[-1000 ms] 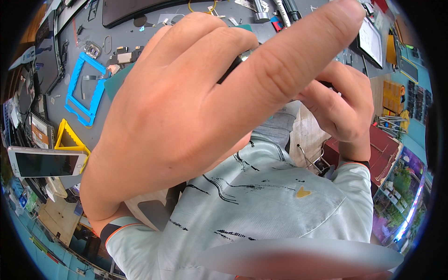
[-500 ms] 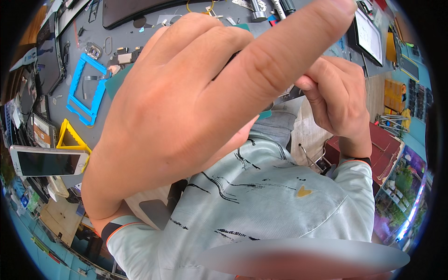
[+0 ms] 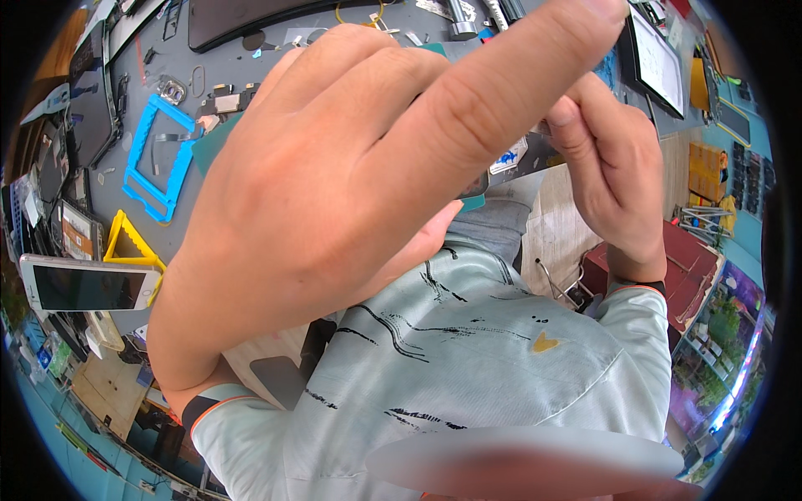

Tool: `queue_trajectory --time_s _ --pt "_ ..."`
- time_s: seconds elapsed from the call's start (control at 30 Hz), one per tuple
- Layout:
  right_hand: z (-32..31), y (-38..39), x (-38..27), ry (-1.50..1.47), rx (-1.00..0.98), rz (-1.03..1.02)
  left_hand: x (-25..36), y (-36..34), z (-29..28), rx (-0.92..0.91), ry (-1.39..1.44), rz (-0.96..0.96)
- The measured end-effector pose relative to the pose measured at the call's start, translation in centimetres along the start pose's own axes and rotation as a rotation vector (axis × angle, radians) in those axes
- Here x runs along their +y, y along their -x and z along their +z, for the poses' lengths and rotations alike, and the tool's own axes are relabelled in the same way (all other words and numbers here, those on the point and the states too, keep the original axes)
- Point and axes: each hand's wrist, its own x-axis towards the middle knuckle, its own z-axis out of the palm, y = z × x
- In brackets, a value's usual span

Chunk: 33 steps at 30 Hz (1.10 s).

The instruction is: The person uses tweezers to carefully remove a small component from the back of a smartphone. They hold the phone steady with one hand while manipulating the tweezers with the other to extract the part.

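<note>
My left hand (image 3: 309, 184) fills the middle of the view, its back toward me. Its index finger stretches up to the right, while the other fingers bend down over a teal mat (image 3: 219, 144) with their tips hidden. The thumb stands apart below. To the right, my right hand (image 3: 614, 159) is closed, thumb and index finger pressed together; whatever they pinch is hidden behind the left index finger. Between the hands lies a small white piece with blue marks (image 3: 508, 157). A dark rounded corner of some device (image 3: 479, 185) peeks out on the mat under my left hand.
Left on the grey bench are a blue plastic frame (image 3: 174, 179), a yellow holder (image 3: 127, 242) and a propped smartphone (image 3: 88, 284). Small phone parts (image 3: 225, 103) lie beyond. A large dark device (image 3: 251, 21) and a black-framed panel (image 3: 657, 63) sit at the back.
My right hand has risen a little and shifted right, still pinched, uncovering the white piece with blue marks. The left index finger has moved slightly left.
</note>
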Motion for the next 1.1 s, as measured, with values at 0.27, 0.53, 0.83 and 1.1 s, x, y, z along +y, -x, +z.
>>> queue_trajectory --time_s 0.27,0.53,0.83,1.1 --pt "0.7 0.3 0.9 0.070 0.076 -0.388 -0.3 0.0 0.2 0.008 -0.001 -0.014" --pt "-0.3 0.2 0.5 0.251 -0.093 -0.306 -0.3 0.1 -0.1 0.010 0.005 -0.015" --pt "-0.7 -0.2 0.6 0.304 -0.106 -0.314 -0.2 -0.1 0.1 0.006 0.007 -0.016" --pt "-0.2 0.1 1.3 0.334 -0.077 -0.339 -0.1 -0.1 0.1 -0.002 0.007 -0.015"
